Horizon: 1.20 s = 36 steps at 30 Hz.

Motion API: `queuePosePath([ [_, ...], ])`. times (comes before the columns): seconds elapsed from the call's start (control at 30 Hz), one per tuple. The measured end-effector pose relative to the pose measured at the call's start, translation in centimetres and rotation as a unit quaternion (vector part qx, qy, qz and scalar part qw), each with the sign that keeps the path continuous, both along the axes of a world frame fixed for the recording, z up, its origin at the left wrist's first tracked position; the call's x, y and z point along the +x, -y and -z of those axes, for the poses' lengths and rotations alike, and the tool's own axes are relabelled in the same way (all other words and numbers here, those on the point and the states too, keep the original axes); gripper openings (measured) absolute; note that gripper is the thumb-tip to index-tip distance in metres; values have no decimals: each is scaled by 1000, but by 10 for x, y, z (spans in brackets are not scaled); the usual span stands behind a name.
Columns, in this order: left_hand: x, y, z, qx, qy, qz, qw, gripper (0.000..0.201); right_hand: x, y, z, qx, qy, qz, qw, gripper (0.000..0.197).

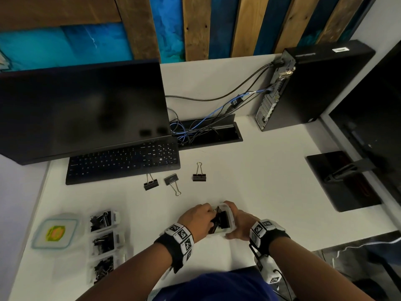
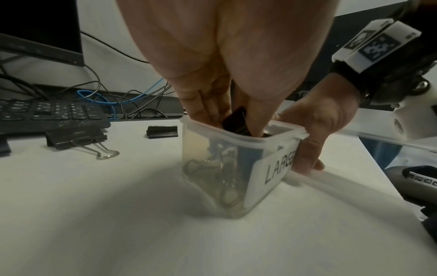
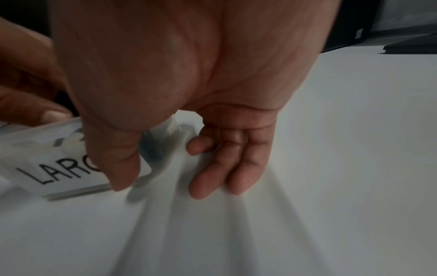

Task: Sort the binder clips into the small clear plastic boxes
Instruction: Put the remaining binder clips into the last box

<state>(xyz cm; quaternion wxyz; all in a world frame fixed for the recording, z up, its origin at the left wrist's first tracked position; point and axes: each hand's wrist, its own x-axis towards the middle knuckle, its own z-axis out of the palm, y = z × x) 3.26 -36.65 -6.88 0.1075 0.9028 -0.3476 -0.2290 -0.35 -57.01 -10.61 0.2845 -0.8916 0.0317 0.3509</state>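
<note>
A small clear box [image 1: 230,230] labelled LARGE [image 2: 274,171] stands on the white desk near the front edge, with several binder clips inside. My left hand [image 1: 205,215] pinches a black binder clip [image 2: 236,121] and reaches into the box's open top. My right hand [image 1: 238,221] grips the box from the right, its thumb [image 3: 118,158] on the label side. Three loose black binder clips [image 1: 150,184] [image 1: 172,181] [image 1: 199,175] lie farther back, in front of the keyboard.
Three more clear boxes [image 1: 104,220] [image 1: 106,243] [image 1: 104,268] holding clips stand in a row at the front left, beside a larger lidded container [image 1: 55,233]. A keyboard [image 1: 123,161], monitor [image 1: 82,109], cable tray [image 1: 208,131] and computer tower [image 1: 312,88] fill the back.
</note>
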Motion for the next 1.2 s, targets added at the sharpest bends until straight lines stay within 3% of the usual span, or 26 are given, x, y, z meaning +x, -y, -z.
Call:
queuePosePath([
  [0.23,-6,13,0,-1,42,8,999,49,-3,-3,-3,9,1,0,1000,111],
  [0.4,-10,13,3,-22,69,26,997,35,-4,-3,-4,-5,-5,-5,1000,111],
  [0.6,-11,-1,8,-43,63,64,995,39,-3,-3,-6,-24,-12,-11,1000,112],
  [0.8,-2,3,2,-31,91,114,989,13,-3,-3,-9,-31,-6,-18,999,111],
  [0.87,-5,3,3,-14,69,122,990,12,-4,-2,-9,-34,-6,-19,999,110],
  [1.07,-8,17,-4,79,103,103,986,45,-4,-2,-12,-28,-2,-25,999,107],
  [1.2,-6,27,-6,154,124,140,970,37,-5,-2,-12,-26,-6,-22,999,107],
])
